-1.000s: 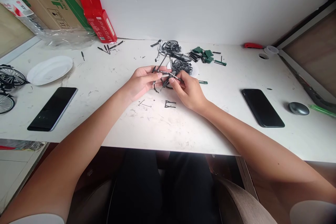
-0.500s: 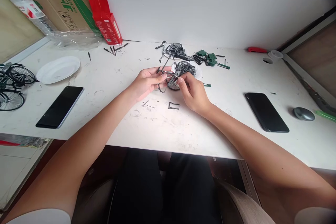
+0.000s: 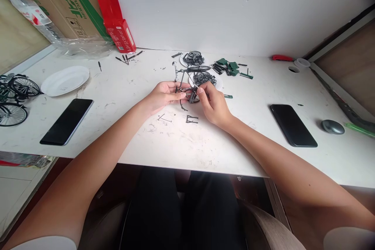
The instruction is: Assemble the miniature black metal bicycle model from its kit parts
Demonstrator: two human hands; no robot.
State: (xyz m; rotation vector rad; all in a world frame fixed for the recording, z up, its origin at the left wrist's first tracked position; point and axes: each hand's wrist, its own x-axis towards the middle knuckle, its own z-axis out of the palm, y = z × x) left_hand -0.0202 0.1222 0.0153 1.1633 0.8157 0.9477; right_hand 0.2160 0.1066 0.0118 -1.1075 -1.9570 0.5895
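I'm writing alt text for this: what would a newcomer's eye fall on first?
Probably the small model bicycle at the centre, held in the left hand while the right hand pinches something thin close to it. Next, the bright red box at the back left, beside the cardboard box. Then the two dark phones, one left of the arms, one right.

Room to pass lies between the right-side phone and green pieces, while the model bicycle obstructs the centre.
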